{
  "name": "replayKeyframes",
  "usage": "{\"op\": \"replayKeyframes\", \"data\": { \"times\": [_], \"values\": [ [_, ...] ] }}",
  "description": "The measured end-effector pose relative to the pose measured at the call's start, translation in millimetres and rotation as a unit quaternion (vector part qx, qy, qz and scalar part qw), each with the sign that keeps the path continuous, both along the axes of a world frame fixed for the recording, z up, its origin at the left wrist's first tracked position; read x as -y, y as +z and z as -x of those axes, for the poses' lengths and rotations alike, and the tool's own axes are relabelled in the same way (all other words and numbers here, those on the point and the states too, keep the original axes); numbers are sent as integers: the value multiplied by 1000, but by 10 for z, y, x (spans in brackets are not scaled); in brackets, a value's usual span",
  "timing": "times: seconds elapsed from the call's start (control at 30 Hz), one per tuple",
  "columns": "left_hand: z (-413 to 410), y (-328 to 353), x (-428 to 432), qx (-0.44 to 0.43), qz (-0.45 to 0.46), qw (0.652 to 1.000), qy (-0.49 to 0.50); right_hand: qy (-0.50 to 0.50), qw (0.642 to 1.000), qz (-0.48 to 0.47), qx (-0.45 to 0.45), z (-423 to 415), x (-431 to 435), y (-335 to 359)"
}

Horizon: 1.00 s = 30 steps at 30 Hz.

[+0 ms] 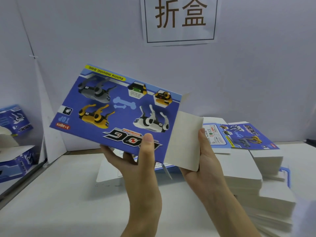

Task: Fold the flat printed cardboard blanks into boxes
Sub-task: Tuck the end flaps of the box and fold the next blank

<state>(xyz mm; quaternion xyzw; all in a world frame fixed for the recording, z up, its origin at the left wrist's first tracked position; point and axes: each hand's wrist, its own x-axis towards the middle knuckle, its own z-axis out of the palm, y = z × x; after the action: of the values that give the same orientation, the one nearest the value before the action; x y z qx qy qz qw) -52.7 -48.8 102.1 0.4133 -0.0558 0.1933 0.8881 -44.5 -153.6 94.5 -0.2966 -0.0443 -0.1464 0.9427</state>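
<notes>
A blue printed box blank (118,106) with robot dogs on it is held up in the air, tilted, above the white table (59,194). My left hand (136,159) pinches its lower edge, thumb on the printed face and fingers behind. My right hand (205,154) holds the plain grey end flap (184,141) at the blank's right side, thumb along the flap's right edge. A thick stack of flat blanks (256,168) lies on the table to the right, its top blank (242,134) printed side up.
Folded blue boxes (15,120) stand at the far left by a partition, with another one (18,161) below them. A white sign with two large characters (179,17) hangs on the back wall. A loose white blank (109,170) lies under my hands.
</notes>
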Motion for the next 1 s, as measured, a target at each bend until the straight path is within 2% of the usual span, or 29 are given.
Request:
{"op": "replayKeyframes", "data": {
  "times": [0.1,0.23,0.4,0.57,0.67,0.7,0.73,0.77,0.8,0.83,0.87,0.9,0.93,0.97,1.0],
  "values": [
    [-96,3,-116,-20,27,998,-53,21,998,55,20,2,59,13],
    [-217,50,-297,2,-17,991,-136,-2,985,173,10,-4,143,33],
    [-285,100,-483,34,-102,954,-279,-40,987,156,-14,-83,227,-15],
    [-353,50,-497,-24,-111,955,-273,-54,979,196,-26,-103,185,-48],
    [-387,81,-611,-38,-131,958,-252,-94,982,149,-63,-240,118,-156],
    [-401,84,-647,-44,-156,960,-226,-118,976,162,-83,-319,86,-213],
    [-418,89,-688,-54,-187,962,-192,-145,959,219,-104,-403,31,-264],
    [-438,91,-738,-67,-217,962,-154,-170,922,324,-124,-505,-27,-332],
    [-466,82,-807,-80,-242,960,-114,-181,858,460,-136,-629,-88,-423],
    [-504,64,-895,-93,-260,958,-74,-156,769,605,-138,-754,-139,-518],
    [-542,43,-997,-106,-274,955,-39,-109,660,731,-135,-870,-151,-635],
    [-574,26,-1123,-124,-278,952,-15,-64,558,817,-127,-956,-151,-745],
    [-620,25,-1268,-143,-266,953,-2,-44,485,865,-117,-1003,-159,-801],
    [-684,54,-1428,-163,-245,956,9,-42,438,892,-103,-1023,-165,-833],
    [-780,103,-1610,-187,-221,957,21,-44,408,907,-95,-1043,-162,-859]
  ]
}}
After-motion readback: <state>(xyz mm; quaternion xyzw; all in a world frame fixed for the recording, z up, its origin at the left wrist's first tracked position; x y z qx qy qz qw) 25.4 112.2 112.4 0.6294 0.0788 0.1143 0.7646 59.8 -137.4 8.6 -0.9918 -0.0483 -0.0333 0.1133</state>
